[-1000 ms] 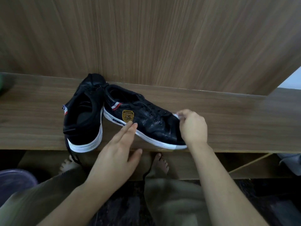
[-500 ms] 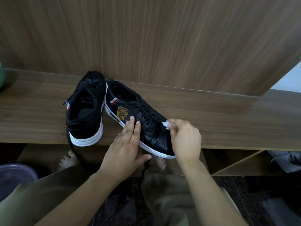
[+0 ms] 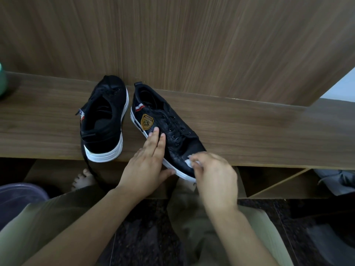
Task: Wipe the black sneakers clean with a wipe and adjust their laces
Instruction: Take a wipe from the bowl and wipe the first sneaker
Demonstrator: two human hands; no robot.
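Two black sneakers with white soles stand on a wooden shelf (image 3: 259, 135). The left sneaker (image 3: 104, 120) points its heel toward me, and one of its laces hangs over the shelf edge. The right sneaker (image 3: 169, 127), with a gold badge, lies angled, its toe at the shelf's front edge. My left hand (image 3: 148, 162) rests flat against its near side, fingers straight, thumb under the sole. My right hand (image 3: 213, 173) pinches a small white wipe (image 3: 189, 162) against the toe.
A wood-grain panel (image 3: 192, 39) rises behind the shelf. A green object (image 3: 2, 79) sits at the far left edge. Below the shelf are my bare feet, a purple basin (image 3: 17, 198) at left and grey fabric (image 3: 334, 181) at right.
The right sneaker has swung so that its toe points more toward me. My left hand came to rest on its side. My right hand with the wipe slid down toward the toe's front.
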